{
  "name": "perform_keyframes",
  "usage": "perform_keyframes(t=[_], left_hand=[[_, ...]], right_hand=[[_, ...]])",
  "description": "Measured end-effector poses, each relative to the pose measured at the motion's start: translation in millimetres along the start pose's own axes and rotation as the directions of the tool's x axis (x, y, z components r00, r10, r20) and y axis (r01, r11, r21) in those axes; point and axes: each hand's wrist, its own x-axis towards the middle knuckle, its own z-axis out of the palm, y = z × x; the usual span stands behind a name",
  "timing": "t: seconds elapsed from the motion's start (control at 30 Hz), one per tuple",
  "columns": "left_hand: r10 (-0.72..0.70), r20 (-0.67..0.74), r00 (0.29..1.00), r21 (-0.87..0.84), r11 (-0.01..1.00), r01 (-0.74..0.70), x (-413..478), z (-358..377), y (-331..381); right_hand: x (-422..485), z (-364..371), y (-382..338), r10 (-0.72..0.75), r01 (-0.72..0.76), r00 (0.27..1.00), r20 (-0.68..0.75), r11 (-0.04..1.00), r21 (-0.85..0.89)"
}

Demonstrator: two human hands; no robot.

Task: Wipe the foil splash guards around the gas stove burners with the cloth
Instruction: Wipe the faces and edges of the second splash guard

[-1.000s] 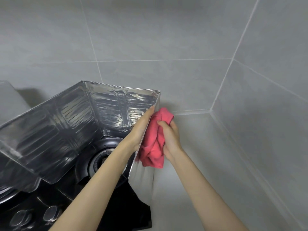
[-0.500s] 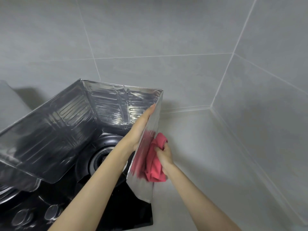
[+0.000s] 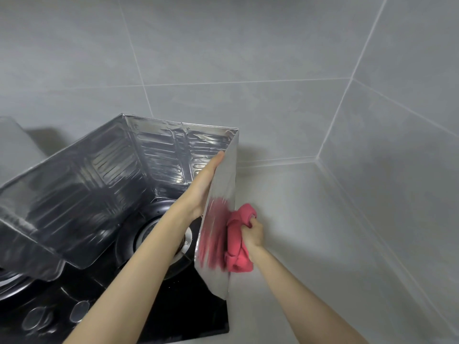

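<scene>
Wiping the guard's (image 3: 224, 175) outer right face with the cloth (image 3: 236, 247).

My left hand (image 3: 201, 187) lies flat, fingers straight, against the panel's inner side, I judge to brace the thin foil against buckling. My right hand (image 3: 253, 232) has its fingers curled tight round the bunched cloth, pressing it low on the outer side. The guard stands around the burner (image 3: 154, 234), at the stove's (image 3: 198, 309) right edge.

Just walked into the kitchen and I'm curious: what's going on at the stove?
A person is wiping the foil splash guard standing around a burner. The left hand lies flat against the inner face of its right panel, steadying it. The right hand grips a bunched pink cloth pressed against the panel's outer face, low down.
</scene>
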Motion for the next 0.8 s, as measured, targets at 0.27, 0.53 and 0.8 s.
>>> perform_keyframes(t=[0.27,0.53,0.8], left_hand=[[0.053,-0.031,0.998,0.157,0.986,-0.048,-25,0,1],[0.099,-0.072,0.992,0.026,0.995,-0.098,-74,17,-14],[0.111,-0.145,0.983,-0.208,0.968,-0.140,-91,33,-17]], right_hand=[[-49,-30,-84,-0.161,0.153,0.987,-0.002,0.939,0.306],[-133,-46,-130,-0.293,0.168,0.945,0.143,0.813,0.557],[-165,-28,-122,-0.250,0.106,0.953,0.172,0.804,0.585]])
